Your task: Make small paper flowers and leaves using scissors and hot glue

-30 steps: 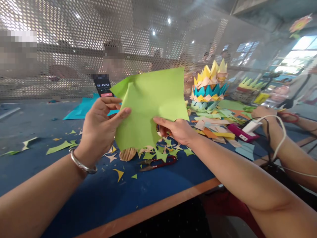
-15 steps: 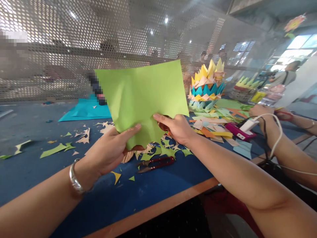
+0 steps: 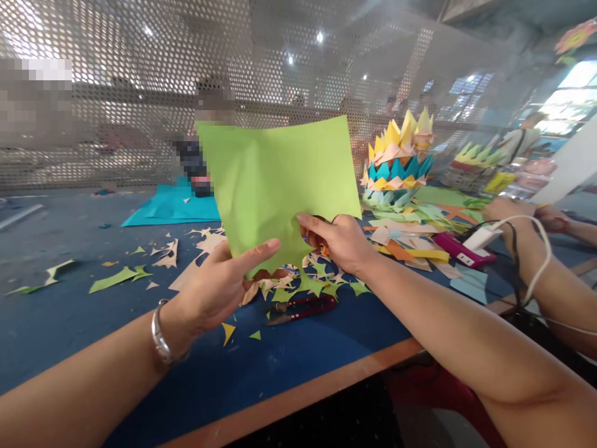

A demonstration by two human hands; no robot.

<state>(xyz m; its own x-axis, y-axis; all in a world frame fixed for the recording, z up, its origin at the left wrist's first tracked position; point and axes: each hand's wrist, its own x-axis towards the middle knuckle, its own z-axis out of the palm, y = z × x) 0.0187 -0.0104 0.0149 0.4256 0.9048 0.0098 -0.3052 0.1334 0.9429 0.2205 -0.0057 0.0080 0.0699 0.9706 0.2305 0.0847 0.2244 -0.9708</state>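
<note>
I hold a lime green paper sheet (image 3: 280, 180) upright above the blue table (image 3: 289, 361). My left hand (image 3: 224, 286) pinches its lower left edge, with a silver bangle on the wrist. My right hand (image 3: 338, 239) grips the lower right edge. The sheet is spread flat and faces me, hiding what lies behind it. Below it, red-handled scissors (image 3: 303, 308) lie among green and cream paper scraps (image 3: 321, 280).
A layered paper crown (image 3: 398, 162) in yellow, teal and peach stands at the back right amid paper pieces. A teal sheet (image 3: 172, 205) lies at the back left. Another person's arm (image 3: 550, 274) with a white cable rests at right. A perforated metal screen (image 3: 140, 93) backs the table.
The folded green sheet has been opened out flat. My left hand has slid from the upper left edge down to the lower left corner.
</note>
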